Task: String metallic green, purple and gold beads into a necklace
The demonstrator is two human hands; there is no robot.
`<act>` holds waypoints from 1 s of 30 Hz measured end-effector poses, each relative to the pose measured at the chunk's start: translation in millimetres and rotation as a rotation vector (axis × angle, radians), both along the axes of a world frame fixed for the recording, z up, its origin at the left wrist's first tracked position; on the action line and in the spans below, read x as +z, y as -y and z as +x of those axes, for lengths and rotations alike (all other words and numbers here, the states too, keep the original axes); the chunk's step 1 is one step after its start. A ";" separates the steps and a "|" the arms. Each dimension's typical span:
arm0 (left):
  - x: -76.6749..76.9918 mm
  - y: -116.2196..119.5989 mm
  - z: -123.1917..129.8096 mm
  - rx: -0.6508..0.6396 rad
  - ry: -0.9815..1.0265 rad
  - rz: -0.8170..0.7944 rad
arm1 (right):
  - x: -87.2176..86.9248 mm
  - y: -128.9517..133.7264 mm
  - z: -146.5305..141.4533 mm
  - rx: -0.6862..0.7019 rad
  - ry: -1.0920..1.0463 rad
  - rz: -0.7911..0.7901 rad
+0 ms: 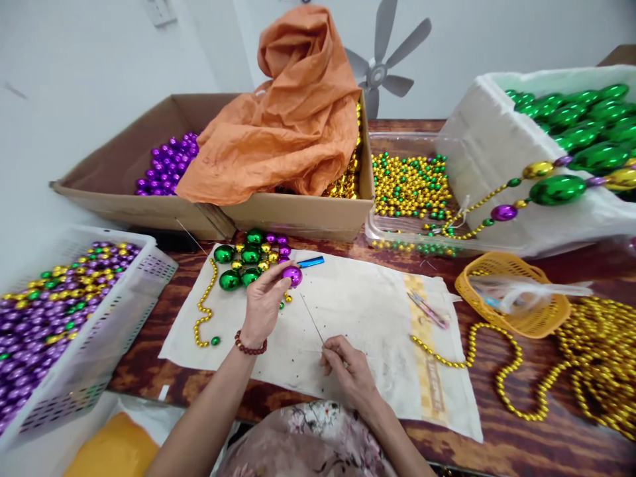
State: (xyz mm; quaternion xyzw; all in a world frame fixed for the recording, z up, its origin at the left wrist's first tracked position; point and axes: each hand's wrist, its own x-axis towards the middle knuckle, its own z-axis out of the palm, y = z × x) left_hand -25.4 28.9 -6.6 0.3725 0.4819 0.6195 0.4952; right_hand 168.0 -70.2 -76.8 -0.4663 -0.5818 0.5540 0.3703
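Observation:
Between the fingertips of my left hand (265,301) is a large shiny purple bead (293,276), held over the white cloth (358,298). My right hand (345,364) pinches a long thin needle (313,319) whose tip points up toward the bead, apart from it. Just beyond my left hand lies a cluster of large green beads (251,254) with small gold and purple ones among them. A blue strip-like object (311,262) rests behind the purple bead. Left of the cluster runs a short gold bead strand (203,308) with a small green bead (215,340) by its end.
A white basket (149,265) of mixed beads stands left. Behind are a cardboard box (308,215) under orange cloth (278,146), a clear tray (397,235) and a foam box (477,152). Right are snips (428,310), a yellow basket (527,324) and piled gold bead strands (601,364).

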 end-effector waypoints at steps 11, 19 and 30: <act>5.0 2.9 7.0 -0.023 0.186 -0.064 | 3.7 -0.3 -5.3 0.000 0.023 -0.029; 4.0 0.9 8.6 -0.013 0.217 -0.066 | 1.8 -1.9 -8.9 -0.007 0.021 -0.029; 6.8 19.8 20.8 -0.037 0.120 -0.044 | 10.7 -8.7 -21.8 -0.088 -0.047 0.060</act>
